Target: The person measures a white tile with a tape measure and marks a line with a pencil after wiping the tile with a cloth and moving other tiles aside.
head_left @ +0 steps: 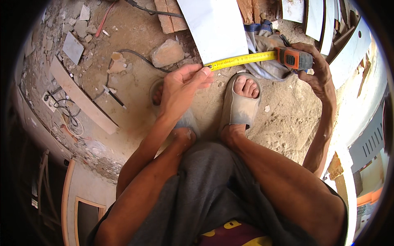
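A yellow tape measure blade (246, 58) is stretched across the near edge of a white panel (217, 30). My left hand (186, 84) pinches the blade's end hook between thumb and fingers, by the panel's near left corner. At the other end, my right hand (316, 71) grips the orange and black tape measure case (292, 58), fingers bent round its outer side. Beyond the panel's right edge lies a crumpled grey and blue cloth (266, 45), with the blade passing over it. The panel's far end runs out of the picture.
Bricks (170, 16) and a broken stone (167, 53) lie left of the panel. A dark cable (139, 55) crosses the dirt. Farther left are a long narrow board (84, 96), a hammer-like tool (114, 96) and tangled wires (69, 110). White strips (315, 18) lean at right.
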Available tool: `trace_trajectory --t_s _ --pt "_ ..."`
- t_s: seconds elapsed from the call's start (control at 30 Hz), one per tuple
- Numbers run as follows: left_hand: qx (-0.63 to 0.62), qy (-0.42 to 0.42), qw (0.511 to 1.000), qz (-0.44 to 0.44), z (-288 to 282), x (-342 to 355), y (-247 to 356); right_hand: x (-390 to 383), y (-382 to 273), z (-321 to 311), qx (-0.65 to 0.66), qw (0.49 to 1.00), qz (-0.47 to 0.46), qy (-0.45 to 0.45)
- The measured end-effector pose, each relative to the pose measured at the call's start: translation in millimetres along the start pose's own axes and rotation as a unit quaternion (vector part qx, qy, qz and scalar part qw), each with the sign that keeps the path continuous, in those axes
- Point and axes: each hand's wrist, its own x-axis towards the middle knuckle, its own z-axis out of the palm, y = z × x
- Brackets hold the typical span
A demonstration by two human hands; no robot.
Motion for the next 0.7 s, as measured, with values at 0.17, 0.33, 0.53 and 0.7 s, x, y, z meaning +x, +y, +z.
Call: trace_trajectory --t_s 0.17,0.33,0.53,0.7 --pt "0.046 0.017 0.999 0.014 -1.7 -4.9 1.4 3.0 -9.5 -2.8 -0.011 1.0 -0.011 -0.005" --pt "0.066 0.059 0.995 0.041 -13.3 -24.1 10.5 -5.7 -55.4 -1.4 -0.086 0.994 -0.064 0.021" --pt "-0.111 0.121 0.977 0.136 -35.3 -28.7 56.6 9.1 -109.1 37.2 -0.063 0.988 -0.131 0.059" --pt "-0.106 0.137 0.96 0.219 -26.9 -21.9 93.7 25.4 -130.7 77.0 -0.02 0.982 -0.169 0.085"
